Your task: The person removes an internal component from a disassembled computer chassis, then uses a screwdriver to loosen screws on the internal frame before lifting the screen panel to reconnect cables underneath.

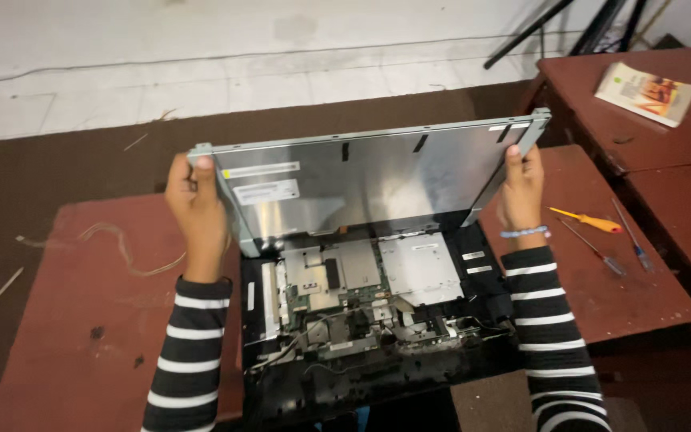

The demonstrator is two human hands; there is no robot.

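Both hands raised: left hand (195, 200) and right hand (521, 188) have fingers clamped on the metal panel (369, 180), tilted above the open chassis (377, 312) on the table (97, 320). Screwdrivers (593, 228) lie right of the chassis.

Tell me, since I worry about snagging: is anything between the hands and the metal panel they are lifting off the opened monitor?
Nothing visible. The left hand grips the metal panel at its left edge and the right hand at its right edge, both directly on it. The panel's lower edge sits close above the circuit boards; whether cables there attach to it is unclear.
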